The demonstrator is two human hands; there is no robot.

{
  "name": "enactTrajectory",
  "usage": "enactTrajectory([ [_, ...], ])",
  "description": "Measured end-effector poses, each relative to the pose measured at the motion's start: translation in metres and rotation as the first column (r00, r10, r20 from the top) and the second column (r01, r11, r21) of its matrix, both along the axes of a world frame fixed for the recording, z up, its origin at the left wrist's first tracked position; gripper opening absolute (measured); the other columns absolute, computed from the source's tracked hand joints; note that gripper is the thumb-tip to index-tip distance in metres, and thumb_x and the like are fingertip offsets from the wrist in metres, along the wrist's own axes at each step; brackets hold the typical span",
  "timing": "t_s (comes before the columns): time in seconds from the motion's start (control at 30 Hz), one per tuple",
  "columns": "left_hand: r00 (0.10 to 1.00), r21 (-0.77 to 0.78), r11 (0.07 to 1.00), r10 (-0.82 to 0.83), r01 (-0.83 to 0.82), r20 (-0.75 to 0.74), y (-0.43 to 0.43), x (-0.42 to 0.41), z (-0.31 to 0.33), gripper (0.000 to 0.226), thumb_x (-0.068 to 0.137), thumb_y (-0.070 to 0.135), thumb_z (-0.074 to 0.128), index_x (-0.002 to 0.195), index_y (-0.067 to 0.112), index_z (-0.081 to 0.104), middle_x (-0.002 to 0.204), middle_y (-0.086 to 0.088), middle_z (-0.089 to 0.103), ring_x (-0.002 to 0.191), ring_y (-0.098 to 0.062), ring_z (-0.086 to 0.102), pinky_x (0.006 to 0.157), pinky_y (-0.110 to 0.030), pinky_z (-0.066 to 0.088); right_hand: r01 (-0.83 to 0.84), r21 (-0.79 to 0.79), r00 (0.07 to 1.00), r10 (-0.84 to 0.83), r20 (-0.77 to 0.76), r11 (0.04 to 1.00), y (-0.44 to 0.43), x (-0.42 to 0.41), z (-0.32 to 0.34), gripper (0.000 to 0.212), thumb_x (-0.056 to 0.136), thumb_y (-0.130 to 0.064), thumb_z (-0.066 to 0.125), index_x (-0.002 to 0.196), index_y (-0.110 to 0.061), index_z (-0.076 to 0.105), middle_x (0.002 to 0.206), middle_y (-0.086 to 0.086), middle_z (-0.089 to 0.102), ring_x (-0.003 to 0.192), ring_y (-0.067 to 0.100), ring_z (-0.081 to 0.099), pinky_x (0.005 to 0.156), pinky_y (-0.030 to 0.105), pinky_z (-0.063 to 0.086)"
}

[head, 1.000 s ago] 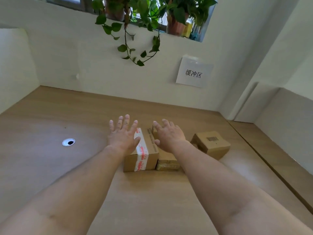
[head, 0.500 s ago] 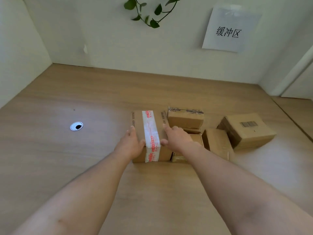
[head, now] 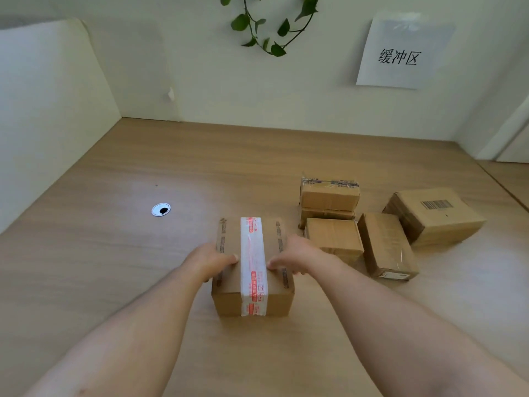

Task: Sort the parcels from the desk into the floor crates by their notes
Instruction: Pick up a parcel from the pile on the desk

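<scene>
A cardboard parcel with a white and red tape strip (head: 253,285) is held between both hands at the middle of the wooden desk (head: 114,282). My left hand (head: 210,262) grips its left side with the thumb on top. My right hand (head: 294,257) grips its right side the same way. To the right lie several more brown parcels: two stacked ones (head: 329,193), a small one (head: 333,239), a flat one (head: 386,247) and a barcoded one (head: 435,214). No floor crates are in view.
A round cable hole (head: 161,209) sits in the desk to the left. White partition walls close the left and back. A paper sign (head: 400,53) hangs on the back wall, with plant vines (head: 266,27) trailing beside it.
Both hands went from hovering above the parcels to gripping the taped parcel's sides. That parcel now sits nearer me and apart from the pile.
</scene>
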State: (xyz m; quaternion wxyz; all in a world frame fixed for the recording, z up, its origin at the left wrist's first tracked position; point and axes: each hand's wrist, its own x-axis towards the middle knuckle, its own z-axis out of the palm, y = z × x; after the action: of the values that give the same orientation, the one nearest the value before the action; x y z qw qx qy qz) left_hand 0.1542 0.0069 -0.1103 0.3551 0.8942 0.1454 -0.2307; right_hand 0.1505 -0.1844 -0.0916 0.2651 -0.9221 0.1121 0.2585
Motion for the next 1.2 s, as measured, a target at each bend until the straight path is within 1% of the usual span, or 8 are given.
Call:
enactTrajectory([
  [0.07, 0.998, -0.076, 0.996, 0.053, -0.054, -0.016, 0.004, -0.015, -0.003, 0.039, 0.092, 0.032, 0.062, 0.128, 0.022, 0.05, 0.11, -0.003, 0.059, 0.096, -0.023, 0.058, 0.078, -0.037, 0.053, 0.025, 0.046, 0.999, -0.024, -0.03, 0.999, 0.004, -0.013, 0.0, 0.042, 0.083, -0.031, 0.074, 0.112, -0.016, 0.049, 0.099, 0.003, 0.057, 0.09, 0.019, 0.057, 0.069, 0.029, 0.05],
  [0.3, 0.983, -0.257, 0.958, 0.155, -0.126, 0.096, 0.023, -0.046, 0.013, 0.055, 0.088, 0.018, 0.067, 0.136, 0.02, 0.039, 0.109, 0.0, 0.055, 0.101, -0.021, 0.054, 0.078, -0.036, 0.048, 0.17, 0.326, 0.974, -0.21, 0.09, 0.93, 0.028, -0.046, 0.016, 0.044, 0.083, -0.023, 0.074, 0.113, -0.019, 0.043, 0.101, -0.001, 0.051, 0.098, 0.019, 0.053, 0.088, 0.038, 0.053],
  [0.5, 0.955, -0.466, 0.864, 0.272, -0.19, 0.115, 0.049, -0.065, 0.043, 0.064, 0.084, 0.068, 0.053, 0.13, 0.025, 0.042, 0.119, -0.002, 0.059, 0.103, -0.024, 0.057, 0.077, -0.043, 0.048, 0.264, 0.537, 0.935, -0.348, 0.06, 0.801, 0.052, -0.06, 0.044, 0.086, 0.083, -0.074, 0.047, 0.147, -0.02, 0.029, 0.14, 0.007, 0.047, 0.123, 0.031, 0.047, 0.095, 0.052, 0.042],
  [0.67, 0.933, -0.457, 0.848, 0.347, -0.268, 0.097, 0.078, -0.081, 0.054, 0.102, 0.053, 0.096, 0.033, 0.12, 0.022, 0.052, 0.112, -0.004, 0.063, 0.103, -0.025, 0.059, 0.069, -0.041, 0.049, 0.29, 0.449, 0.916, -0.381, 0.125, 0.845, 0.075, -0.074, 0.049, 0.081, 0.089, -0.074, 0.029, 0.139, -0.012, 0.045, 0.126, 0.01, 0.058, 0.106, 0.029, 0.058, 0.092, 0.047, 0.05],
  [0.8, 0.916, -0.444, 0.847, 0.382, -0.293, 0.122, 0.094, -0.1, 0.058, 0.051, 0.091, 0.056, 0.047, 0.121, 0.015, 0.045, 0.109, -0.008, 0.06, 0.101, -0.025, 0.057, 0.08, -0.044, 0.049, 0.252, 0.386, 0.913, -0.35, 0.209, 0.887, 0.091, -0.091, 0.043, 0.045, 0.096, -0.045, 0.045, 0.121, -0.008, 0.053, 0.109, 0.012, 0.064, 0.096, 0.027, 0.063, 0.089, 0.045, 0.054],
  [0.87, 0.926, -0.428, 0.857, 0.363, -0.287, 0.106, 0.103, -0.107, 0.055, 0.049, 0.091, 0.034, 0.054, 0.134, 0.014, 0.037, 0.111, -0.01, 0.058, 0.101, -0.024, 0.056, 0.081, -0.041, 0.048, 0.236, 0.389, 0.928, -0.325, 0.181, 0.891, 0.097, -0.099, 0.043, 0.03, 0.094, -0.027, 0.053, 0.118, -0.01, 0.051, 0.107, 0.012, 0.063, 0.097, 0.027, 0.062, 0.086, 0.039, 0.054],
  [1.07, 0.983, -0.319, 0.938, 0.167, -0.132, 0.083, 0.118, -0.145, 0.053, 0.097, 0.084, -0.001, 0.046, 0.151, 0.041, -0.009, 0.115, -0.006, 0.05, 0.091, -0.023, 0.057, 0.076, -0.037, 0.055, 0.089, 0.344, 0.989, -0.125, 0.084, 0.935, 0.11, -0.126, 0.035, 0.104, 0.082, -0.003, 0.061, 0.15, -0.043, -0.007, 0.109, 0.006, 0.048, 0.097, 0.027, 0.058, 0.081, 0.043, 0.058],
  [1.2, 0.989, -0.34, 0.931, 0.148, -0.133, 0.021, 0.126, -0.172, 0.053, 0.094, 0.085, 0.001, 0.049, 0.149, 0.047, -0.003, 0.121, -0.008, 0.052, 0.1, -0.03, 0.06, 0.078, -0.044, 0.058, -0.036, 0.327, 0.998, 0.017, 0.061, 0.944, 0.11, -0.137, 0.038, 0.098, 0.086, -0.013, 0.063, 0.15, -0.046, -0.005, 0.116, 0.005, 0.049, 0.099, 0.03, 0.063, 0.08, 0.044, 0.057],
])
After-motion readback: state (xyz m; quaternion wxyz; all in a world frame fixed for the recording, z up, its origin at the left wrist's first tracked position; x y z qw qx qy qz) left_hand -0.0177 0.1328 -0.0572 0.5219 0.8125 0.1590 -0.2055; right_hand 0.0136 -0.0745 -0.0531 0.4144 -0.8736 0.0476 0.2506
